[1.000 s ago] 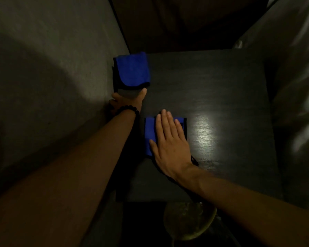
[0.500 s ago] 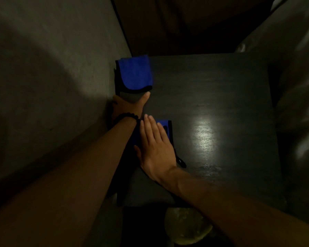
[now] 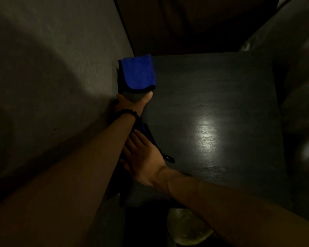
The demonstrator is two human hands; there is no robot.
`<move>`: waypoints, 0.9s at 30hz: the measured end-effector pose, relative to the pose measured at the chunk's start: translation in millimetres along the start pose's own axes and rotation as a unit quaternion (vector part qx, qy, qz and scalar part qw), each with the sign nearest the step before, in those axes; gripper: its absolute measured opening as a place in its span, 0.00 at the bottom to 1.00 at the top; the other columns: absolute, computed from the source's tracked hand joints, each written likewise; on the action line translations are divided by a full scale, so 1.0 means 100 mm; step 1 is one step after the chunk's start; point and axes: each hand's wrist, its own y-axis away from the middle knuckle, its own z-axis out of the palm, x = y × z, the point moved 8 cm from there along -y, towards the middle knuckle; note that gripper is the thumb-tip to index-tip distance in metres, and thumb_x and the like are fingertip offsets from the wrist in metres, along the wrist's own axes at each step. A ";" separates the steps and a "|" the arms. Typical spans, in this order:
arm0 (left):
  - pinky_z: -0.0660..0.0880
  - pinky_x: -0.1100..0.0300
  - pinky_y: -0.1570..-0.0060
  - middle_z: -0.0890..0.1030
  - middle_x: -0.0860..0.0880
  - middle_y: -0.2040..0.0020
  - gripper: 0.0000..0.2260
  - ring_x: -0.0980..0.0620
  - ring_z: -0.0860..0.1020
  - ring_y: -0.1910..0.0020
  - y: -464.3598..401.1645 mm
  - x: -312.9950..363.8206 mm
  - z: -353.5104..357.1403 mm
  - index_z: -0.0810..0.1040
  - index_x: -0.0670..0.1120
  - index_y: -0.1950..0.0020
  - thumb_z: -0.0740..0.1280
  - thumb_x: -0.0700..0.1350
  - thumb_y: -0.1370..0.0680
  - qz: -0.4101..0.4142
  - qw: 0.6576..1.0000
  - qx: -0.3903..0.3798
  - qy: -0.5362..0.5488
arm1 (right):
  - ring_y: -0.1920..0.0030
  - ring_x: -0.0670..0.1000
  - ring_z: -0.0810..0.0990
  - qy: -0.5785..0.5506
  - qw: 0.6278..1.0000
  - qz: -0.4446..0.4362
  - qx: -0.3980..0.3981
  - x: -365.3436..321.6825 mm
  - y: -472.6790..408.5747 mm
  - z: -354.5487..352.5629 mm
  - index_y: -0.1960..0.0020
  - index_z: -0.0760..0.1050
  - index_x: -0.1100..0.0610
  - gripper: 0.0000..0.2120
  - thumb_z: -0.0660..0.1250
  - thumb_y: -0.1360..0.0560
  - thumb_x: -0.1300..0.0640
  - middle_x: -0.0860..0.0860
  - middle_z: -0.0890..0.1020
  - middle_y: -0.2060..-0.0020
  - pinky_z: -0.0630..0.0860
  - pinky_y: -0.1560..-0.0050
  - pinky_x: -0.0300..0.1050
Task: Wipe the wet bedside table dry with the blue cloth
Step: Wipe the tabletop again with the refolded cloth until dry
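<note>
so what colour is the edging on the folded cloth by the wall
Black, along the curved edge of the blue folded cloth, clearest in the head view.

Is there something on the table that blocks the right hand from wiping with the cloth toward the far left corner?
Yes. The left hand rests on the bedside table just beyond the blue cloth under the right hand, and its forearm crosses over the fingers. Beyond it, a second folded blue cloth covers the far left corner.
</note>
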 end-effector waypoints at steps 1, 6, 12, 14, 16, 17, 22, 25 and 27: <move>0.64 0.45 0.33 0.60 0.43 0.25 0.50 0.41 0.63 0.29 0.01 0.00 0.00 0.51 0.46 0.24 0.72 0.66 0.34 0.005 1.000 0.004 -0.007 | 0.25 0.61 0.68 -0.016 0.999 -0.021 0.020 -0.03 0.02 -0.02 0.24 0.69 0.60 0.26 0.56 0.15 0.46 0.58 0.73 0.27 0.58 0.21 0.58; 0.69 0.47 0.39 0.66 0.43 0.29 0.47 0.41 0.69 0.34 0.09 -0.01 -0.02 0.55 0.46 0.25 0.68 0.70 0.34 0.059 0.996 0.047 -0.054 | 0.28 0.63 0.73 -0.050 0.984 -0.145 0.086 -0.04 0.22 -0.14 0.28 0.73 0.64 0.25 0.68 0.20 0.51 0.61 0.76 0.30 0.61 0.23 0.60; 0.73 0.47 0.43 0.72 0.44 0.34 0.46 0.42 0.74 0.40 0.09 -0.07 -0.06 0.63 0.48 0.30 0.65 0.75 0.38 0.091 0.989 0.100 -0.062 | 0.18 0.59 0.52 0.049 0.983 -0.168 -0.049 0.03 0.63 -0.10 0.19 0.61 0.55 0.33 0.57 0.22 0.44 0.60 0.56 0.19 0.40 0.20 0.56; 0.72 0.47 0.43 0.72 0.44 0.34 0.47 0.42 0.73 0.39 0.10 -0.08 -0.08 0.63 0.48 0.30 0.64 0.76 0.39 0.092 0.986 0.122 -0.070 | 0.19 0.61 0.54 0.058 0.991 -0.118 -0.021 -0.03 0.70 -0.15 0.22 0.66 0.58 0.34 0.57 0.25 0.45 0.62 0.59 0.20 0.41 0.20 0.57; 0.73 0.46 0.42 0.73 0.45 0.34 0.47 0.42 0.74 0.39 0.10 -0.08 -0.08 0.63 0.48 0.30 0.63 0.77 0.40 0.095 0.984 0.132 -0.076 | 0.19 0.61 0.53 0.038 0.999 -0.017 0.011 -0.07 0.68 -0.20 0.21 0.62 0.62 0.39 0.62 0.27 0.43 0.62 0.58 0.20 0.41 0.20 0.56; 0.73 0.46 0.43 0.73 0.45 0.35 0.47 0.42 0.74 0.39 0.11 -0.08 -0.08 0.64 0.48 0.31 0.63 0.77 0.41 0.096 0.983 0.133 -0.076 | 0.19 0.61 0.51 0.024 0.999 0.047 0.012 -0.06 0.65 -0.21 0.20 0.58 0.64 0.41 0.61 0.26 0.43 0.62 0.55 0.19 0.40 0.20 0.56; 0.74 0.46 0.44 0.74 0.46 0.36 0.48 0.43 0.75 0.40 0.11 -0.11 -0.09 0.64 0.49 0.31 0.63 0.78 0.41 0.083 0.983 0.142 -0.080 | 0.19 0.62 0.47 -0.086 0.945 0.312 -0.054 -0.08 0.35 -0.04 0.19 0.50 0.66 0.33 0.50 0.17 0.46 0.64 0.51 0.20 0.42 0.21 0.57; 0.73 0.47 0.43 0.74 0.46 0.35 0.46 0.43 0.74 0.40 0.10 -0.10 -0.08 0.64 0.49 0.31 0.64 0.76 0.40 0.089 0.983 0.140 -0.080 | 0.21 0.63 0.36 -0.059 0.950 0.302 -0.056 -0.14 0.30 0.14 0.19 0.46 0.67 0.32 0.40 0.17 0.49 0.65 0.46 0.20 0.35 0.23 0.58; 0.73 0.48 0.43 0.74 0.46 0.35 0.45 0.44 0.74 0.39 0.11 -0.08 -0.08 0.65 0.49 0.31 0.65 0.76 0.39 0.103 0.983 0.138 -0.064 | 0.22 0.60 0.29 -0.097 0.964 0.234 -0.085 -0.15 0.32 0.18 0.18 0.43 0.66 0.35 0.34 0.19 0.46 0.64 0.44 0.19 0.28 0.24 0.55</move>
